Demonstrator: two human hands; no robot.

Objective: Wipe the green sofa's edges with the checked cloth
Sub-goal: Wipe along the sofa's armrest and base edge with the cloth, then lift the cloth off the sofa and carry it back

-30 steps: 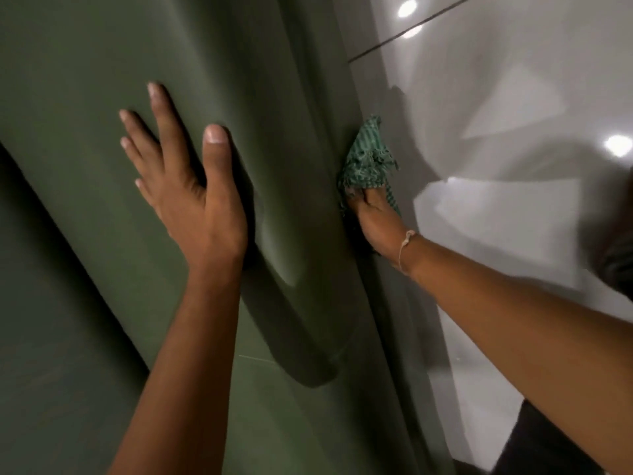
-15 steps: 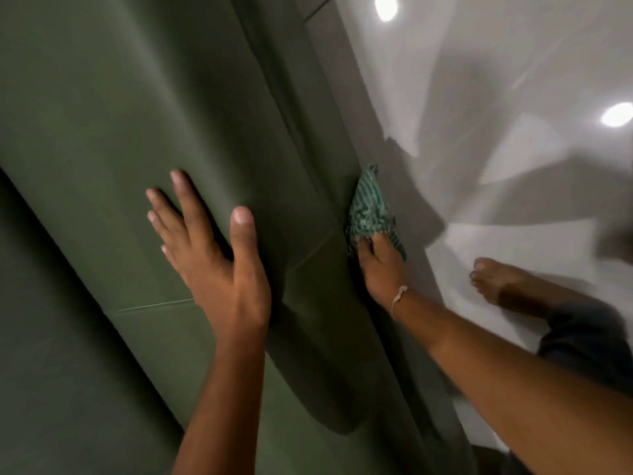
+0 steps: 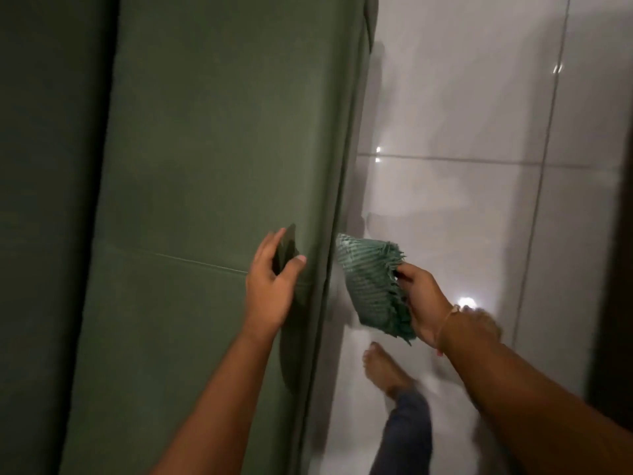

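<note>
The green sofa (image 3: 212, 173) fills the left and middle of the head view, its long edge running top to bottom beside the floor. My left hand (image 3: 270, 286) hovers just above the sofa near that edge, fingers slightly curled and empty, casting a shadow on the fabric. My right hand (image 3: 423, 305) grips the green checked cloth (image 3: 373, 286) by its frayed side. The cloth hangs over the floor, its far corner close to the sofa edge; I cannot tell whether it touches.
Glossy white floor tiles (image 3: 479, 132) lie right of the sofa, with light reflections. My bare foot (image 3: 385, 368) and trouser leg (image 3: 404, 437) stand on the floor close to the sofa edge. A dark vertical strip (image 3: 613, 269) runs along the far right.
My right hand has pulled the cloth off the sofa's side and out over the floor. My left hand lifted from lying flat and moved toward the edge. The view swung so the sofa runs upright.
</note>
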